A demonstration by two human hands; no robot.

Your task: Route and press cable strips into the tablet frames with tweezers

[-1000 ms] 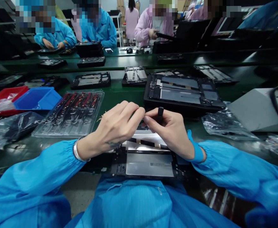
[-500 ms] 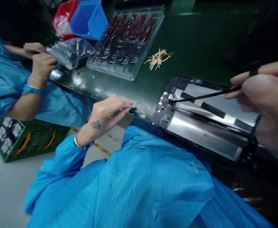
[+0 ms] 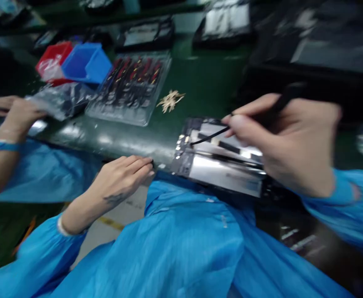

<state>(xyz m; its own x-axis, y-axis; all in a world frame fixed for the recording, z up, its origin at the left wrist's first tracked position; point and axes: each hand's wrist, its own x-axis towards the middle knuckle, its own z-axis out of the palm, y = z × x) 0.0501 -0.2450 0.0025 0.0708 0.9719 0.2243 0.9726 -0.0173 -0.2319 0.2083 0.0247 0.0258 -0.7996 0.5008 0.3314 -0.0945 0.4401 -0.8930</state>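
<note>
Left of right hand [image 3: 296,142], pinched round black tool [image 3: 211,137] | opened device [image 3: 223,173] | left hand [image 3: 122,178] half-curled, hold unclear

The green bench [image 3: 209,76] carries an opened device [image 3: 225,174], tray [image 3: 128,97] and tan strips [image 3: 170,101].

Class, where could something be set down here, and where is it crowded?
Free: green bench right of clear tray, beyond pale strips; a band between tray and left hand. Crowded: around blue bin and plastic bag; opened device beneath right hand.

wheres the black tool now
The black tool is in the right hand, right of centre in the head view, tip near the open device's left end.
</note>
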